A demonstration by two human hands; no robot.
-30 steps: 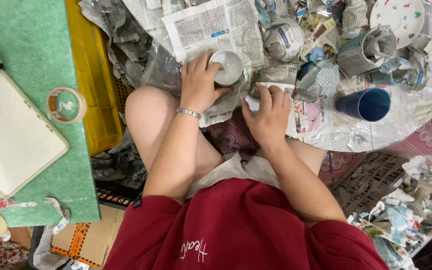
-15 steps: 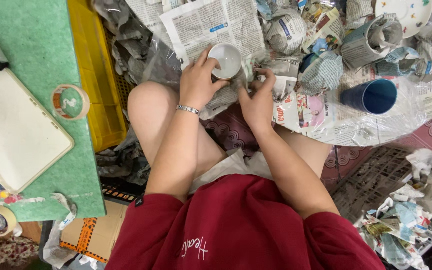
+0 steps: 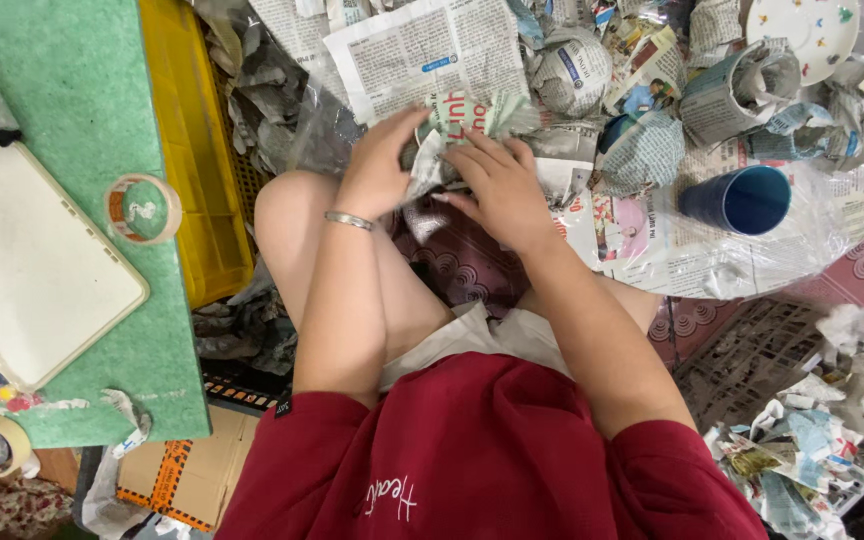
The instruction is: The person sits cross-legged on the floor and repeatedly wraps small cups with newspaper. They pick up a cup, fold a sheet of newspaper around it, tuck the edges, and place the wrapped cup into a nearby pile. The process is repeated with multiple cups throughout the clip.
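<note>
Both hands – left hand (image 3: pixel 382 160), right hand (image 3: pixel 497 185) – closed their grip round a newspaper wad (image 3: pixel 432 160), hemmed between yellow crate (image 3: pixel 187 150) and blue cup (image 3: pixel 737 200)

Both hands, left hand (image 3: pixel 380 165) and right hand (image 3: pixel 500 185), are pressing newspaper (image 3: pixel 432 160) around something, blue cup (image 3: pixel 737 200) off to the right, tape roll (image 3: pixel 142 208) on the green counter (image 3: pixel 62 80).

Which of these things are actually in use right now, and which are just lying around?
In use:
left hand
right hand
newspaper bundle gripped between both hands

Lying about:
blue cup
tape roll
white tray
yellow crate
paint palette
wrapped cups
</note>
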